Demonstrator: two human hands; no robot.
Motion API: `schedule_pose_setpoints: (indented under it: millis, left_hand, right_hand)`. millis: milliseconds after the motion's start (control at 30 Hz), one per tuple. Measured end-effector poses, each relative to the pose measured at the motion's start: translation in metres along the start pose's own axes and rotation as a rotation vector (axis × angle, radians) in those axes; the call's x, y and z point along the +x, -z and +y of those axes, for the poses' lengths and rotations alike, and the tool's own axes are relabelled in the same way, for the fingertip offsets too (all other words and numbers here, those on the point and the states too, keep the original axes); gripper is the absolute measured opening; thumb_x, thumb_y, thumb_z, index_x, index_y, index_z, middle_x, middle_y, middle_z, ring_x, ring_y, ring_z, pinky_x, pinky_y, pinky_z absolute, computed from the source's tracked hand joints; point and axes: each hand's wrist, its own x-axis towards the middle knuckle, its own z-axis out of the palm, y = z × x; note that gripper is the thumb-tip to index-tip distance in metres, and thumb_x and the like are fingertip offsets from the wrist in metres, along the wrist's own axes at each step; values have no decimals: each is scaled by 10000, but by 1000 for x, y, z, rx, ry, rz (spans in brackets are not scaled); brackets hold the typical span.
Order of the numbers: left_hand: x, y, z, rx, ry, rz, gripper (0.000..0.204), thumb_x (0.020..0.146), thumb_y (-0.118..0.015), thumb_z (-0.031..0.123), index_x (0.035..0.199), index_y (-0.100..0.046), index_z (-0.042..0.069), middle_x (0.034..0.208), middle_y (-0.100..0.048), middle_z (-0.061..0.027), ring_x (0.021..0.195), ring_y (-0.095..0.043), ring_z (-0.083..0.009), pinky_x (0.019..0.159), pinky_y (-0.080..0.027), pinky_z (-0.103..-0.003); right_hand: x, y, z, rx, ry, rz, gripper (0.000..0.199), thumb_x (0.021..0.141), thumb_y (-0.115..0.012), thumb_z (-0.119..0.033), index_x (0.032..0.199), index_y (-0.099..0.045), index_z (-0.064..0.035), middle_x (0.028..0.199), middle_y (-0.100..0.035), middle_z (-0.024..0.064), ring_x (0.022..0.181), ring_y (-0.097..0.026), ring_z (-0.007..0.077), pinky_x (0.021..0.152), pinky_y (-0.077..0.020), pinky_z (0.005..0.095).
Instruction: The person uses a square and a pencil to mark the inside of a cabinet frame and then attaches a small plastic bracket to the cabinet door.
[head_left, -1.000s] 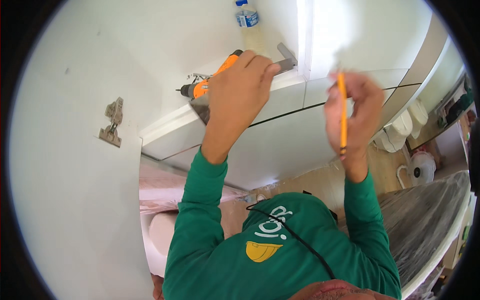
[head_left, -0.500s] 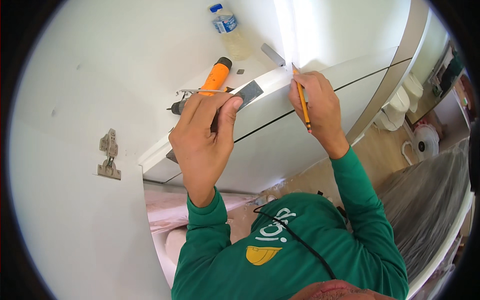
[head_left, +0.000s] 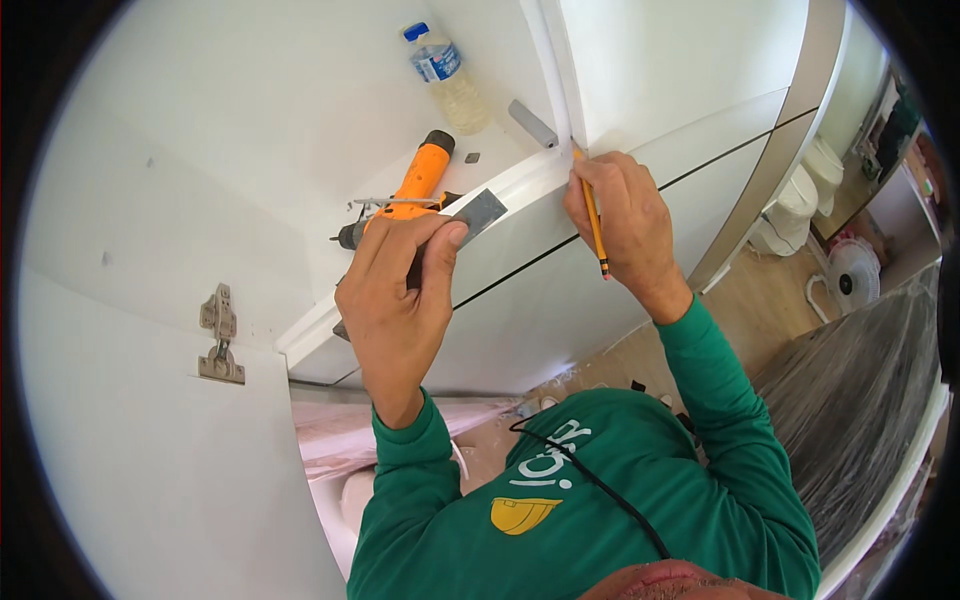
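Observation:
My right hand is closed around a yellow pencil. Its tip touches or nearly touches the corner where a white upright panel meets the white cabinet edge. Between thumb and fingers, my left hand pinches a flat dark grey rectangular piece above that same edge. A dark end pokes out under the left hand's wrist side; whether it belongs to the same piece I cannot tell. Behind the left hand, an orange and black power screwdriver lies in the cabinet, partly hidden by my fingers.
A blue-capped plastic bottle, a grey cylindrical fitting and a small dark chip are inside the cabinet. A metal hinge joins the white door at left. Plastic-wrapped panels and a fan stand at right.
The view has shifted, so the cabinet contents appear slightly lower and further left. Both hands keep their grips, and the pencil tip stays near the corner.

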Motion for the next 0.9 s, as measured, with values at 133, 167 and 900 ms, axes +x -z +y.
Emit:
schedule_pose_setpoints:
  millis: [133,167,900]
  left_hand:
    - [-1,0,0,-25,18,7,124,935,-783,141,948,-748,22,753,-586,-29,647,-484,-100,561,-362,-262]
    - [-1,-1,0,-31,20,6,126,935,-784,143,948,-748,22,755,-588,-29,649,-487,-101,562,-364,-261]
    - [-6,-2,9,-122,-44,-4,82,901,-794,79,953,-744,39,761,-602,-51,596,-510,-143,544,-406,-290]
  right_hand:
    - [1,2,0,23,-14,-20,269,782,-778,-3,951,-582,-77,798,-575,38,698,-564,203,612,-438,333]
    - [1,2,0,26,-15,-24,266,784,-777,-3,945,-578,-79,795,-573,37,699,-564,203,613,-437,334]
    - [101,17,17,-103,99,174,507,770,-843,-54,1156,-517,-20,1044,-513,171,906,-544,307,775,-460,406]
